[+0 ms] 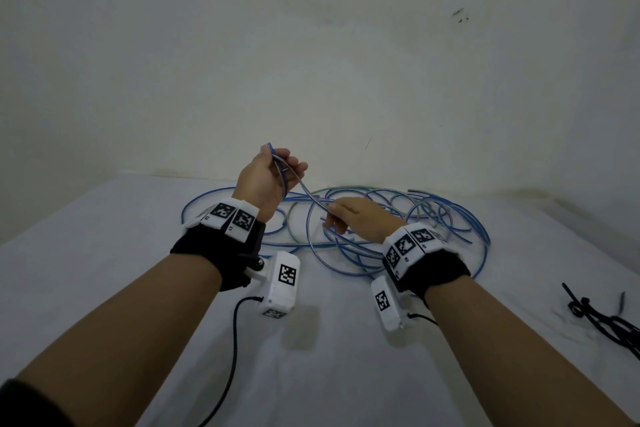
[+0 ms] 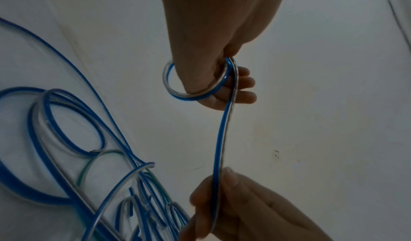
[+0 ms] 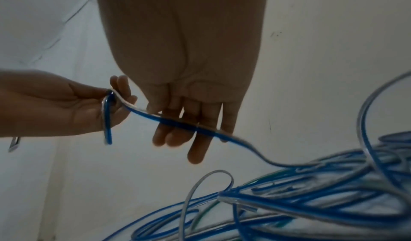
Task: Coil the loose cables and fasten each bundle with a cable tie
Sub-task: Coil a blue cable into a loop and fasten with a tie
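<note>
A blue-and-clear cable (image 1: pixel 308 191) runs taut between my hands above the white table (image 1: pixel 114 253). My left hand (image 1: pixel 284 166) is raised and grips the cable's end. In the left wrist view a small loop (image 2: pixel 177 92) curls round that hand (image 2: pixel 233 86). My right hand (image 1: pixel 332 215) sits lower and to the right, and pinches the same cable between thumb and fingers (image 2: pixel 229 176). In the right wrist view the cable (image 3: pixel 142 111) crosses my right fingers (image 3: pixel 195 150). The rest lies as a loose tangle (image 1: pixel 363 246) under and behind my right hand.
Black cable ties (image 1: pixel 602 319) lie in a small heap at the table's right edge. A pale wall rises just behind the tangle (image 3: pixel 311 192). Thin black leads hang from my wrist cameras over the near part of the table.
</note>
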Demonstrator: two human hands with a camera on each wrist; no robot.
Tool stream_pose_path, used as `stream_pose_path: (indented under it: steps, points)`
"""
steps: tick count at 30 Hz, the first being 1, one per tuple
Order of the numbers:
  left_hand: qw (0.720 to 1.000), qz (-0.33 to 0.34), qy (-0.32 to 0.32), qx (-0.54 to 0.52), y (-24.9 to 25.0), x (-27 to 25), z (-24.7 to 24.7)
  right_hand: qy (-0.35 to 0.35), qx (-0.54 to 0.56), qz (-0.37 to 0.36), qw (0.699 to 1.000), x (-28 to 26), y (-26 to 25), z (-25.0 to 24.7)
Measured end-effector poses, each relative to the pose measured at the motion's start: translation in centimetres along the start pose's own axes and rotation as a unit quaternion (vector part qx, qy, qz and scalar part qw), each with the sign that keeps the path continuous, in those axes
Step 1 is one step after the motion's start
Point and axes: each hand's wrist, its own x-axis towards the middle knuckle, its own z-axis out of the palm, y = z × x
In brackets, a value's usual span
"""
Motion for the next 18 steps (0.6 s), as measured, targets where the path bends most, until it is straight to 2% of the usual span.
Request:
stream_pose_path:
  steps: [4,8,10,12,15,16,18]
  points:
    - [0.998,0.024,-0.021,0.061,-0.1,0.0,1.2,0.111,0.009,-0.032,0.993,0.5,-0.2,0.6]
    - [0.993,0.044,-0.060,0.095,-0.4,-0.5,2.1,0.145,0.035,-0.074,0.986,0.8,-1.4,1.2]
    - [0.994,0.048,-0.064,0.073,-0.2,-0.3,2.1,0.115,0.079,-0.078,0.987,0.7,-1.9,1.3]
    - [0.996,0.047,-0.059,0.049,0.4,0.1,1.6,0.044,0.111,-0.060,0.991,0.5,-2.0,0.9]
    - [0.998,0.048,-0.044,0.026,1.3,0.7,0.5,-0.043,0.059,-0.025,0.997,-0.1,-1.3,-0.1]
    - [0.998,0.047,-0.041,0.026,1.4,0.8,0.2,-0.048,0.042,-0.025,0.998,-0.1,-1.0,-0.3]
    - [0.997,0.045,-0.041,0.042,1.2,0.7,0.2,-0.017,0.027,-0.032,0.999,0.1,-1.0,-0.3]
